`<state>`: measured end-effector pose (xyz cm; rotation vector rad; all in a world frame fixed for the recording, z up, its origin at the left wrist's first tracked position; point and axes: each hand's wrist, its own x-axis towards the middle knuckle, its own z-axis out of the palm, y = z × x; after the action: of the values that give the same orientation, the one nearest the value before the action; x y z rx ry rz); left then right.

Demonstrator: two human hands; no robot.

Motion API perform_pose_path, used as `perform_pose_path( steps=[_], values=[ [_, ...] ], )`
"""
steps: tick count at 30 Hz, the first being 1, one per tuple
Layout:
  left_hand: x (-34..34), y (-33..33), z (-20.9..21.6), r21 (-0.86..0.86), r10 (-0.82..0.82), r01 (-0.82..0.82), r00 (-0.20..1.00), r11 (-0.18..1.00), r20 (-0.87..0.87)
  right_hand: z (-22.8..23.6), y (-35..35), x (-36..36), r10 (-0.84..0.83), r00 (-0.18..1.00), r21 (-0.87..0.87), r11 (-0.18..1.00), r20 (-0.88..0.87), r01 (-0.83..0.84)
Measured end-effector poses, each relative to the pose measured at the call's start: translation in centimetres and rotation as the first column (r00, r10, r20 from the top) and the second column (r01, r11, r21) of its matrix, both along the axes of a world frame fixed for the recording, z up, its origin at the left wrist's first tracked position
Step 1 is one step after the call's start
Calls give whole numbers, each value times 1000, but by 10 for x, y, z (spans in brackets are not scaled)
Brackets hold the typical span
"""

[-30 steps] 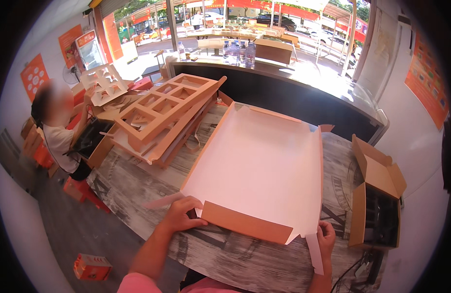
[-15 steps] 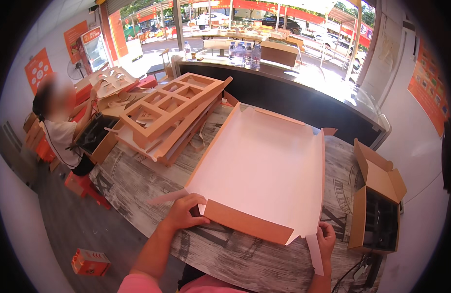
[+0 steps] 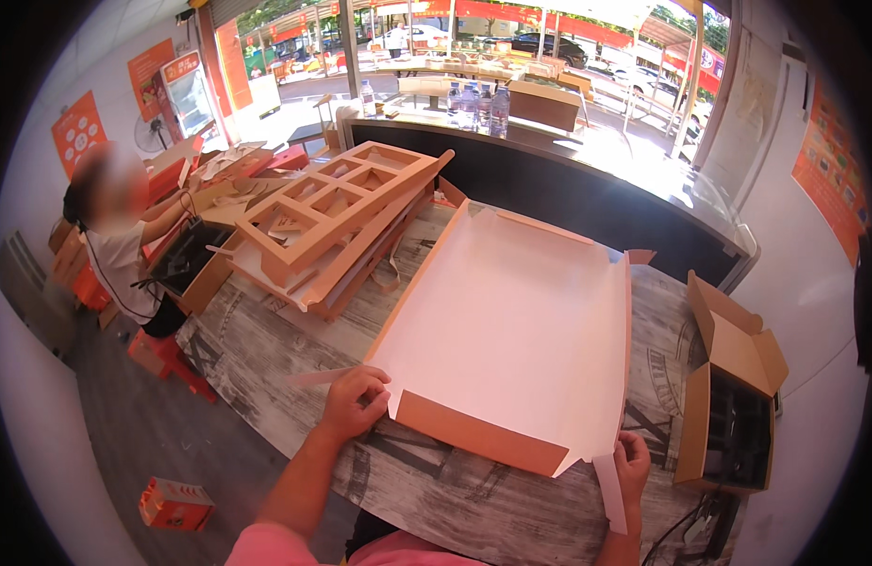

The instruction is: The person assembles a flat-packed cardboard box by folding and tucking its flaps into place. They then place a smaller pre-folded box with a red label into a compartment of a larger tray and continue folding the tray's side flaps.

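Note:
A large shallow cardboard box (image 3: 506, 330), white inside and brown outside, lies open on the table in front of me. Its near wall (image 3: 478, 432) leans outward, and narrow end flaps stick out at both near corners. At the near left corner, my left hand (image 3: 357, 404) has its fingers curled and closed on the box's edge, beside the left flap (image 3: 313, 378). My right hand (image 3: 632, 460) pinches the near right corner, next to the white right flap (image 3: 609, 492); its fingertips are partly hidden behind the cardboard.
Stacked cardboard trays with square cutouts (image 3: 346, 203) stand to the left. An open brown box with a black insert (image 3: 728, 424) sits at the right. Bottles (image 3: 478, 108) stand on the far counter. Another person (image 3: 120, 245) works at the left. A red carton (image 3: 176, 505) lies on the floor.
My left hand has shifted slightly up and left along the corner, its thumb drawn back from the near wall. My right hand has barely moved. The other person's hands have lowered a white cutout tray.

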<state>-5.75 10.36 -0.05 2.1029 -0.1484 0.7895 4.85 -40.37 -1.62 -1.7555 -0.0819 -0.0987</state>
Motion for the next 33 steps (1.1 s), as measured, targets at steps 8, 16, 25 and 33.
perform_pose_path(
  steps=[8, 16, 25, 33],
  values=[
    [-5, -1, 4, 40, 156, -166, 970, 985, 188, -3, -1, 0, 0, 1000, -9, 1000, 20, 0],
    [-20, 1, 28, 177, 299, -404, 852, 897, 431, -5, -2, 2, 9, 1000, -5, 1000, 13, -9],
    [-29, 46, 134, 429, 177, -29, 934, 903, -309, 13, 2, -7, 40, 999, 53, 998, -24, -39],
    [18, 99, 102, 156, -48, 234, 684, 960, -728, 19, 7, -12, 181, 983, 32, 983, -7, -181]
  ],
)
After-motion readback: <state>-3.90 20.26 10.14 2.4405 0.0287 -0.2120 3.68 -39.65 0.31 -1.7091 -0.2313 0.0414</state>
